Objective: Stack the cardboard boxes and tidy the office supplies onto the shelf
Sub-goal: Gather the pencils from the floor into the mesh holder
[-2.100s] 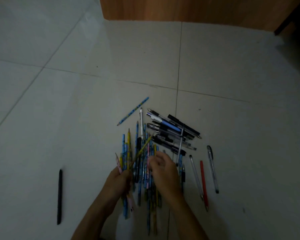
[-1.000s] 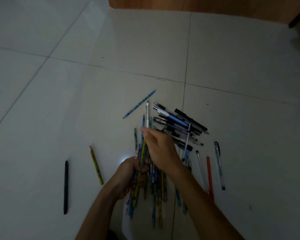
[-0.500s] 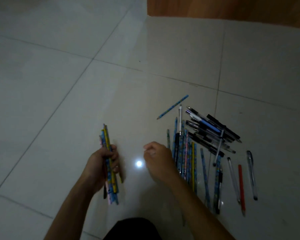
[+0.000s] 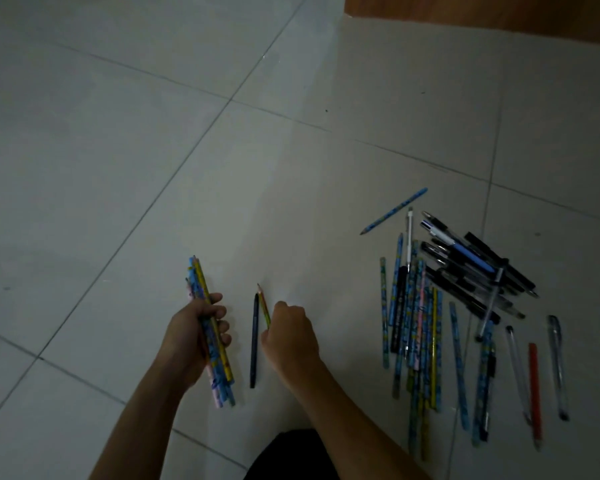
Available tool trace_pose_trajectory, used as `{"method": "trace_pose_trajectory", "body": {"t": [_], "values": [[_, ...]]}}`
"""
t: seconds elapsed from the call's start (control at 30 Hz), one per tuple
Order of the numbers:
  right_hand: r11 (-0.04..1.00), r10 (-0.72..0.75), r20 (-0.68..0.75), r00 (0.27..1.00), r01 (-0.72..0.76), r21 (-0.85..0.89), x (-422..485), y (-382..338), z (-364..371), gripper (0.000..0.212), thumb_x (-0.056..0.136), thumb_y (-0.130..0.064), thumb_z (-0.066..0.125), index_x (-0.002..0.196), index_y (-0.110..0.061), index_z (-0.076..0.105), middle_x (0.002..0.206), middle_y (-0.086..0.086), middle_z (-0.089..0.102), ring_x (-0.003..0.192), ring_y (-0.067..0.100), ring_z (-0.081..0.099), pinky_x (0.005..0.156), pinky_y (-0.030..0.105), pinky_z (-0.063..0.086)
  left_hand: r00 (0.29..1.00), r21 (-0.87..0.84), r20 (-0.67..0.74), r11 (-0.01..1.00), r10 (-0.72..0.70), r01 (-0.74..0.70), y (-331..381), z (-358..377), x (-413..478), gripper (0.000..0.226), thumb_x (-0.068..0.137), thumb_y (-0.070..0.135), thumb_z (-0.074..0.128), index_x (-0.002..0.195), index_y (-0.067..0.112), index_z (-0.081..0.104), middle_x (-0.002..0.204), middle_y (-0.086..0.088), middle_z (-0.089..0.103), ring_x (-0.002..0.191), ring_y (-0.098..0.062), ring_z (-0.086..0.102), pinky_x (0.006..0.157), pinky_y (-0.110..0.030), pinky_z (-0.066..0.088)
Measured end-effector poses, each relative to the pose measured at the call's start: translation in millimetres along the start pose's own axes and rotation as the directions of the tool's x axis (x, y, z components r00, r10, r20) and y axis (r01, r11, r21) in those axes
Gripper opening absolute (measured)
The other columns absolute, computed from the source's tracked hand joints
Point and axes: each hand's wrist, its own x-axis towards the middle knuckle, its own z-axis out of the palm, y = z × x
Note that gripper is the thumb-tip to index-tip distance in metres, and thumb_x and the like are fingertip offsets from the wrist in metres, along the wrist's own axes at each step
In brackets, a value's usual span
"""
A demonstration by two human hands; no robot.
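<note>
My left hand (image 4: 196,332) grips a bundle of pencils (image 4: 210,327), blue, yellow and pink, held upright over the floor. To its right my right hand (image 4: 290,332) is curled round the lower end of a yellow-green pencil (image 4: 264,304) whose tip points away from me. A dark pen (image 4: 254,341) lies on the floor between the two hands. A heap of pencils (image 4: 416,320) lies farther right, with black and blue pens (image 4: 471,268) piled at its far end.
A lone blue pencil (image 4: 394,211) lies apart above the heap. A red pen (image 4: 535,393) and clear pens (image 4: 558,365) lie at the far right. A wooden panel (image 4: 482,15) runs along the top right edge. Pale floor tiles (image 4: 101,150) spread to the left.
The view has swung left, so the heap now sits at the right. My right hand moved left and took hold of the yellow-green pencil beside the dark pen. The left hand keeps its bundle.
</note>
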Motion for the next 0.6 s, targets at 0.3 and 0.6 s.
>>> {"method": "trace_pose_trajectory", "body": {"t": [0.3, 0.6], "values": [[0.908, 0.059, -0.104, 0.993, -0.010, 0.418, -17, 18, -39, 0.011, 0.076, -0.017, 0.066, 0.086, -0.016, 0.062, 0.079, 0.000, 0.066, 0.068, 0.012, 0.064, 0.064, 0.026, 0.055, 1.000, 0.004, 0.004, 1.000, -0.018, 0.018, -14, 27, -2, 0.013, 0.090, 0.003, 0.039, 0.092, 0.010, 0.050, 0.063, -0.005, 0.046, 0.041, -0.014, 0.046, 0.038, -0.018, 0.041], [0.904, 0.009, -0.232, 0.973, 0.091, 0.418, -50, 69, -89, 0.013, 0.077, -0.012, 0.071, 0.076, -0.020, 0.060, 0.064, -0.006, 0.058, 0.057, 0.003, 0.053, 0.053, 0.016, 0.045, 0.983, 0.260, 0.171, 0.959, 0.070, -0.114, -56, 117, -24, 0.013, 0.090, 0.024, 0.056, 0.089, 0.010, 0.059, 0.075, -0.007, 0.057, 0.066, -0.019, 0.057, 0.056, -0.028, 0.045]]}}
